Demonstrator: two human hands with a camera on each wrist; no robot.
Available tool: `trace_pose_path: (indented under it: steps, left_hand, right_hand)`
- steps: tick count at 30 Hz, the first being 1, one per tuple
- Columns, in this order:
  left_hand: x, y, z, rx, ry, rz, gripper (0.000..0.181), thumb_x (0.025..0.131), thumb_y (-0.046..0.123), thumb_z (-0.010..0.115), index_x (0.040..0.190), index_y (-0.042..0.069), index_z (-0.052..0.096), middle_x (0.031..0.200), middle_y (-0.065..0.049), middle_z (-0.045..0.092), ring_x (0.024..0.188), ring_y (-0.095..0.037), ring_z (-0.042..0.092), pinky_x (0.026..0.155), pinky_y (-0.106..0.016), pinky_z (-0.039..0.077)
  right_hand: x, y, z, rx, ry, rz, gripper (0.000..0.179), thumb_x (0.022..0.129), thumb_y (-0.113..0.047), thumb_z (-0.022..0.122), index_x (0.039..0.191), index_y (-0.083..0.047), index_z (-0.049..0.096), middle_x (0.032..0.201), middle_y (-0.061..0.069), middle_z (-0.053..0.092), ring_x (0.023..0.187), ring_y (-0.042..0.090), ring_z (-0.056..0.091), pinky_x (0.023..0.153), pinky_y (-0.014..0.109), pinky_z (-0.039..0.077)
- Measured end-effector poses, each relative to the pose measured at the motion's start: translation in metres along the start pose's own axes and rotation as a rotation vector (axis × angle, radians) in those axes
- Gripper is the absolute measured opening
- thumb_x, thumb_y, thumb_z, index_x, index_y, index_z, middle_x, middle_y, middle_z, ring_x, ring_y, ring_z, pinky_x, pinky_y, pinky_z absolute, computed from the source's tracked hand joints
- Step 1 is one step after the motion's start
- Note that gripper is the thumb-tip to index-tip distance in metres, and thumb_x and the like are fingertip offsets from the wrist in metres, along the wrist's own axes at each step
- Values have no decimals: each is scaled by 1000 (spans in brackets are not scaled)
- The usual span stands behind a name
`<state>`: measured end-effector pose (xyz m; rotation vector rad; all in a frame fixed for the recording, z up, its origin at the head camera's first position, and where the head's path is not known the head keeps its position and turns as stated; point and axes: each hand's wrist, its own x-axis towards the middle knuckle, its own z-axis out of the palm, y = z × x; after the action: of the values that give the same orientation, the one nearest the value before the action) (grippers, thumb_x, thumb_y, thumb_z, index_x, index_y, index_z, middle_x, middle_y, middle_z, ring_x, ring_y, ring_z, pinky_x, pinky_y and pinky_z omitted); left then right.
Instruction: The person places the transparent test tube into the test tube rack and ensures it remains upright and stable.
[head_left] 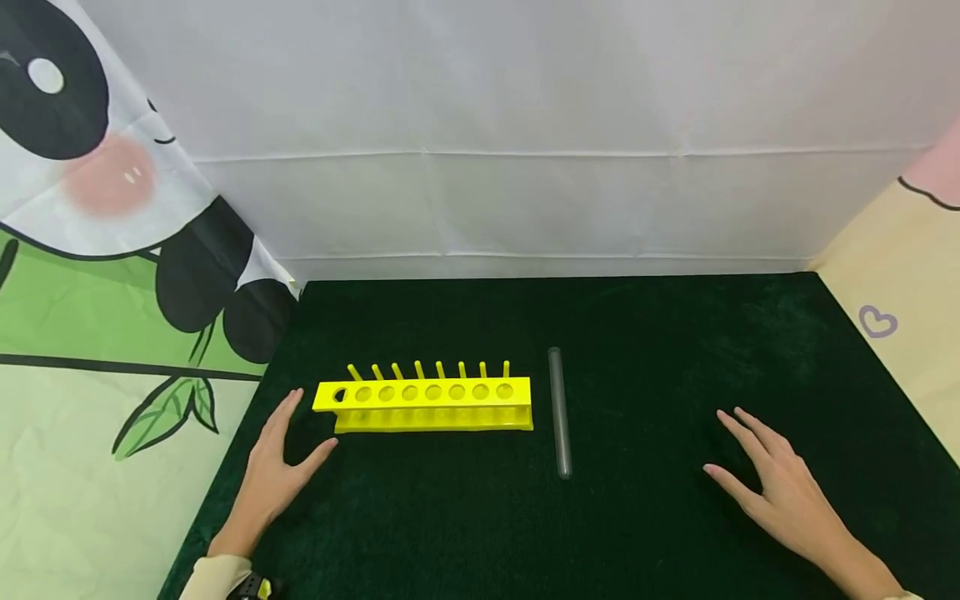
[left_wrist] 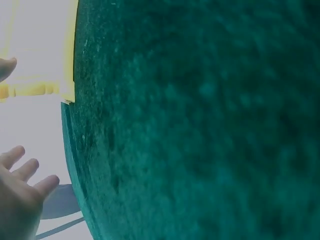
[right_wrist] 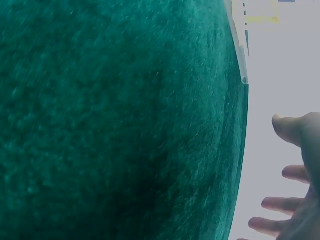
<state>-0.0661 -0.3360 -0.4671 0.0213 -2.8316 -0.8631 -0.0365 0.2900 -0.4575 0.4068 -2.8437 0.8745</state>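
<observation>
A yellow test tube rack (head_left: 433,418) stands left of centre on a dark green cloth, with a row of round holes in its top and several pegs along its back. Just right of it lies a clear glass test tube (head_left: 559,412), pointing roughly toward the person. My left hand (head_left: 273,479) hovers by the rack's left end, thumb and fingers spread apart and holding nothing. Well to the right of the tube, my right hand (head_left: 780,492) is also spread and holds nothing. In the right wrist view the test tube (right_wrist: 241,55) shows at the cloth's edge.
The dark green cloth (head_left: 637,533) covers the table. A white sheet (head_left: 480,208) hangs behind it. Printed cloths with a panda picture (head_left: 112,192) on the left and a cream panel (head_left: 900,292) on the right flank the table.
</observation>
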Motion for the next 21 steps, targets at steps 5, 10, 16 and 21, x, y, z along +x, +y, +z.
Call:
trace_pose_path:
  steps: [5, 10, 16, 21]
  left_hand:
    - [3, 5, 1, -151, 8, -25, 83, 86, 33, 71, 149, 39, 17, 154, -3, 24, 135, -32, 30, 98, -56, 38]
    - [6, 9, 1, -248, 3, -34, 78, 89, 26, 67, 149, 38, 18, 152, 0, 29, 134, -27, 34, 98, -50, 40]
    - [10, 12, 3, -329, 13, -41, 72, 92, 27, 64, 148, 38, 21, 150, -1, 33, 133, -24, 37, 97, -47, 42]
    - [13, 13, 6, -400, 35, -15, 67, 94, 23, 61, 149, 31, 24, 148, -5, 36, 131, -20, 38, 95, -23, 45]
  right_hand:
    - [1, -6, -1, 45, 43, 12, 71, 86, -21, 71, 146, -21, 35, 137, 23, 41, 117, 45, 40, 83, 64, 36]
    - [4, -11, -1, 56, 97, 14, 68, 84, -17, 73, 143, -20, 41, 132, 16, 47, 111, 33, 47, 94, 36, 41]
    - [9, -18, -2, 62, 124, 10, 63, 82, -15, 75, 138, -18, 47, 122, 9, 53, 101, 14, 47, 75, 6, 39]
    - [15, -25, -4, 107, 96, 12, 58, 84, -15, 73, 137, -16, 48, 120, 9, 53, 102, 4, 47, 73, 9, 43]
